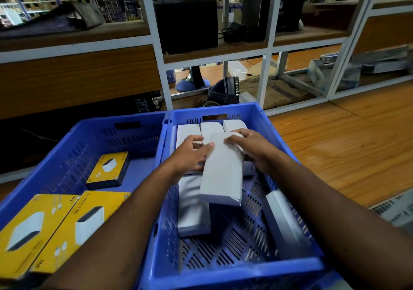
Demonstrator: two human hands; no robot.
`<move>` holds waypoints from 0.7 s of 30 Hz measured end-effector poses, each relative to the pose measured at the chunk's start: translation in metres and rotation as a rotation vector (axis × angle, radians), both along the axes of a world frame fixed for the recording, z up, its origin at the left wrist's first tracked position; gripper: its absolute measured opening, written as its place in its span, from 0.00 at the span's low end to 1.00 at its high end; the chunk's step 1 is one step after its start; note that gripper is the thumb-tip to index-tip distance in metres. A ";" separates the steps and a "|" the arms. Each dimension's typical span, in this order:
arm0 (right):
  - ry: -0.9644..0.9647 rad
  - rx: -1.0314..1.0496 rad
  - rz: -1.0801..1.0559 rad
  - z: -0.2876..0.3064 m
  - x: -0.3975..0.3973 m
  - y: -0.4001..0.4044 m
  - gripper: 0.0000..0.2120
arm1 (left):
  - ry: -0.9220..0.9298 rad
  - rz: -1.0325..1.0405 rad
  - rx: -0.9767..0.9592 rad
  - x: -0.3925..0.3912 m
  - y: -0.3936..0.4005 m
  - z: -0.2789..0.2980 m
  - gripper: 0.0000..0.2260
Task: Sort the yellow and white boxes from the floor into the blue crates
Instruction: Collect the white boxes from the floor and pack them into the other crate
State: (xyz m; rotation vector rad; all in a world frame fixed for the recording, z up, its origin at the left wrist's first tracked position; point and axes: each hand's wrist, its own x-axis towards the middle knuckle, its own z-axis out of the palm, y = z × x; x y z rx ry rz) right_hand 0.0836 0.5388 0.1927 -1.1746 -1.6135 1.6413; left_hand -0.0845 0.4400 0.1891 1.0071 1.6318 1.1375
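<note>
Seen from the head camera, two blue crates stand side by side on the wooden floor (pixel 348 146). The left crate (pixel 73 146) holds yellow boxes: one small yellow box (pixel 108 170) lies toward its far side, and two larger yellow boxes (pixel 58 229) lie side by side at its near corner. The right crate (pixel 234 271) holds the white ones.

Over the right crate both hands hold a single white box (pixel 222 169), tilted, its near end low and its far end raised. The left hand (pixel 191 154) grips the box's left edge with its thumb curled on top; the right hand (pixel 250 146) has its fingers curled over the far right corner. The box hangs above the crate's floor, not yet set down.

Along the crate's far wall three white boxes (pixel 211 127) stand in a row, touching one another. Another white box (pixel 193 202) lies flat beneath the held one, and a further white box (pixel 283 220) leans against the right wall.

The likely trouble lies in the placing. The held box looks headed for a spot behind the back row, and the flat box under it leaves little free room; if it is lowered at this tilt its near end may land on that box and leave it propped crooked. Pushing it forward could also knock the standing row askew. The grip sits wholly at the far end, so the low end may swing or slip if either hand lets go early.
</note>
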 end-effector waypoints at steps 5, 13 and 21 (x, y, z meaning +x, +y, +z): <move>0.142 -0.090 -0.076 0.000 -0.004 0.003 0.12 | -0.214 -0.093 -0.089 0.000 -0.004 0.007 0.15; -0.107 0.638 0.283 -0.005 0.003 0.004 0.41 | -0.738 0.031 -0.109 -0.006 -0.011 0.015 0.13; 0.055 0.288 0.373 -0.004 0.002 -0.001 0.19 | -0.606 0.059 -0.167 -0.011 0.001 0.006 0.29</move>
